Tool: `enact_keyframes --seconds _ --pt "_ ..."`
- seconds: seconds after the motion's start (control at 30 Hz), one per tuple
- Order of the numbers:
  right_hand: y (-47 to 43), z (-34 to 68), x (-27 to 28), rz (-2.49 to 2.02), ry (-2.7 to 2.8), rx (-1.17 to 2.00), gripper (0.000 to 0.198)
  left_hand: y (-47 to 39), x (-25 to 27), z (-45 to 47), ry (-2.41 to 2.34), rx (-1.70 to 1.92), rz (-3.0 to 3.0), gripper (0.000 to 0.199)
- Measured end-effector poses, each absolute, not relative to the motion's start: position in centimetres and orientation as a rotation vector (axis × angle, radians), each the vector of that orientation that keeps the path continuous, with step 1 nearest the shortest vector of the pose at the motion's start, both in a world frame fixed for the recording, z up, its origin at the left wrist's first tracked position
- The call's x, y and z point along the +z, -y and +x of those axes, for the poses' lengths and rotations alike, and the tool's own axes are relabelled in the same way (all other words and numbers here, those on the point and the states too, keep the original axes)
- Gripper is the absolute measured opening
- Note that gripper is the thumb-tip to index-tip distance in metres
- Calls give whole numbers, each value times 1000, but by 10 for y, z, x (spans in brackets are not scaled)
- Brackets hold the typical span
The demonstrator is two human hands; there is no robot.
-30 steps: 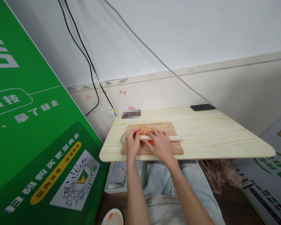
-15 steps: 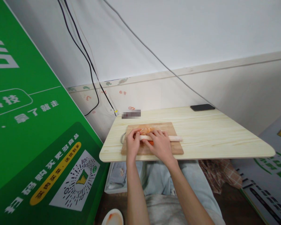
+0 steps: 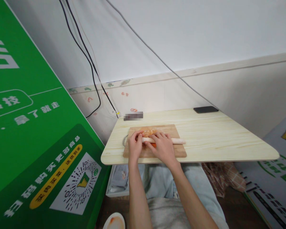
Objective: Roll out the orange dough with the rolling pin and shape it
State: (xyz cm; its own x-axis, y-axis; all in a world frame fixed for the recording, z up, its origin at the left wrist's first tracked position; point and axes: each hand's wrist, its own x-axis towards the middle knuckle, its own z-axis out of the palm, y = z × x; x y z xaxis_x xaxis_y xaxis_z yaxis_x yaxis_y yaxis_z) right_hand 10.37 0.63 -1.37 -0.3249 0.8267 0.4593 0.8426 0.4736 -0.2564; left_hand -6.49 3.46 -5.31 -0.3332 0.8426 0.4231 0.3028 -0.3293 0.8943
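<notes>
A pale wooden rolling pin (image 3: pixel 178 141) lies crosswise over a wooden cutting board (image 3: pixel 166 153), its right end reaching the board's edge. My left hand (image 3: pixel 134 145) is closed at the pin's left end, which it hides, with fingertips near an orange, clear-wrapped lump (image 3: pixel 148 132). Draped over the middle of the pin, my right hand (image 3: pixel 164 147) has its fingers bent on the far side and its thumb on the near side. Part of the orange stuff shows just under the pin between the hands. What it is I cannot make out.
The board rests at the front of a light wood-patterned table (image 3: pixel 219 136). A black phone (image 3: pixel 206 109) lies at the back right, and a blurred dark item (image 3: pixel 133 116) at the back left. A green sign panel (image 3: pixel 62 133) stands left. Below are a white bin (image 3: pixel 119 190) and a stained white dish (image 3: pixel 114 221).
</notes>
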Motion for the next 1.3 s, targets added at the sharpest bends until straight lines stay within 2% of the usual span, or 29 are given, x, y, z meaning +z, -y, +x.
enact_keyframes --seconds 0.7,1.0,1.3 --pt "-5 105 -11 -1383 2220 -24 38 -33 -52 -64 -1488 1721 1476 23" --pt "0 126 -8 -1195 2312 199 36 -33 -51 -62 -1441 1702 1407 22" --pt "6 135 -12 -1422 2345 138 44 -30 -50 -63 -1442 1710 1440 22"
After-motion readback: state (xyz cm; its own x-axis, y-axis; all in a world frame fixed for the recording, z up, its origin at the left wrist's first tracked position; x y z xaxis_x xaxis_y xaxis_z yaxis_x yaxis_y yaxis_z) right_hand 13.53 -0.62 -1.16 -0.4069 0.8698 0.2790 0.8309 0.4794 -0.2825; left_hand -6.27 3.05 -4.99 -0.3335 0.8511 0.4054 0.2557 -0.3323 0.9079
